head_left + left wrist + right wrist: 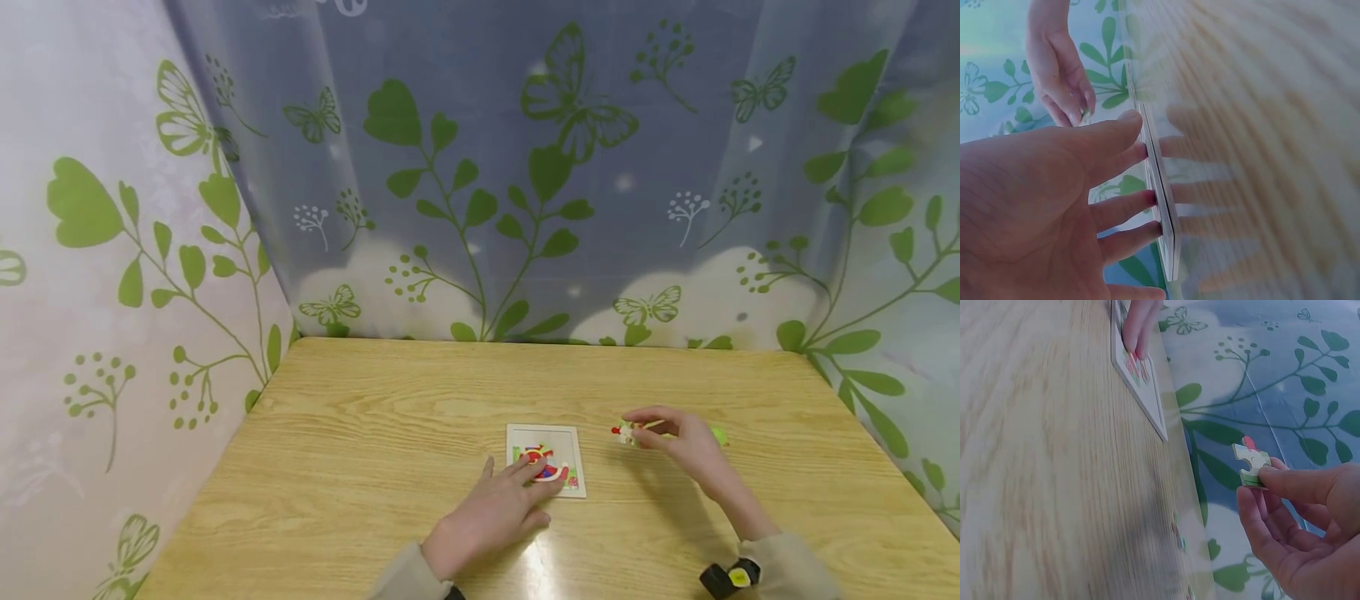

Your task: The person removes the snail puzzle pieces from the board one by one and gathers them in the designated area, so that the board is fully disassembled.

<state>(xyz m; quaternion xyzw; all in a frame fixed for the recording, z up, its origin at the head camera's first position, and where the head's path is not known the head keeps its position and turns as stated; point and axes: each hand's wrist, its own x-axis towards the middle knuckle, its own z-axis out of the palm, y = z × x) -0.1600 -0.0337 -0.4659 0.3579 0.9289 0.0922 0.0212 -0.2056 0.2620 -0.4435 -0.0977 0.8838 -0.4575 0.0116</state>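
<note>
A square puzzle board [543,433] with a pale frame lies on the wooden table, its lower part filled with red, blue and green picture pieces. My left hand [498,508] rests over the board's near left part, fingers spread and fairly straight. In the left wrist view its fingertips are right at the board's edge [1163,206]. To the right, my right hand [686,446] pinches a small puzzle piece [1252,465] between thumb and fingers. That piece is cream and green with a red knob on top, held raised above the table.
A bright green piece [720,435] lies on the table [375,433] just past the right hand. The right wrist view has small coloured pieces [1179,532] near the table's edge. A patterned curtain [480,167] hangs behind the table and at both sides.
</note>
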